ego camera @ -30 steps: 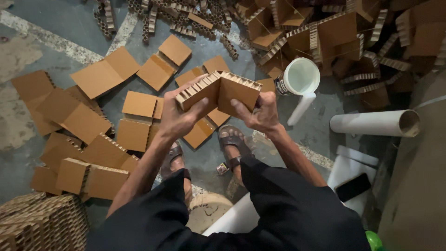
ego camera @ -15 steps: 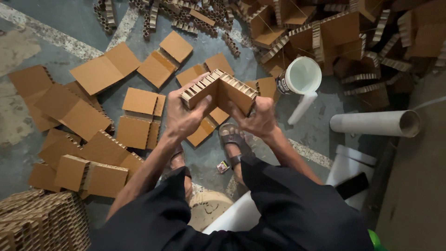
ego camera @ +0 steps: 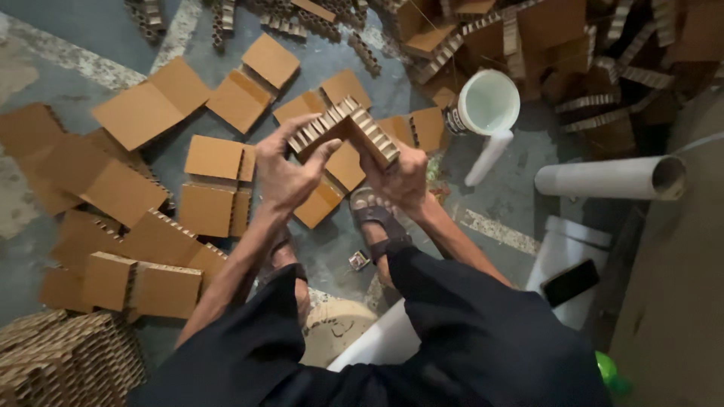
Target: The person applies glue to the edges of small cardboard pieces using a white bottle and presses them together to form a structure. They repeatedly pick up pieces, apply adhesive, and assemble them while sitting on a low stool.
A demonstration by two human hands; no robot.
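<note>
Both hands, left [ego camera: 286,177] and right [ego camera: 403,177], grip a bent cardboard piece [ego camera: 343,128], pressing its two halves into a corner. It is perhaps being glued. Finished pieces [ego camera: 215,158] lie spread on the floor [ego camera: 45,30].

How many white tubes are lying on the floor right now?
2. A large white tube lies at the right, its open end toward the wall; a thin white tube lies just below the white bucket. Others may be hidden.
</note>
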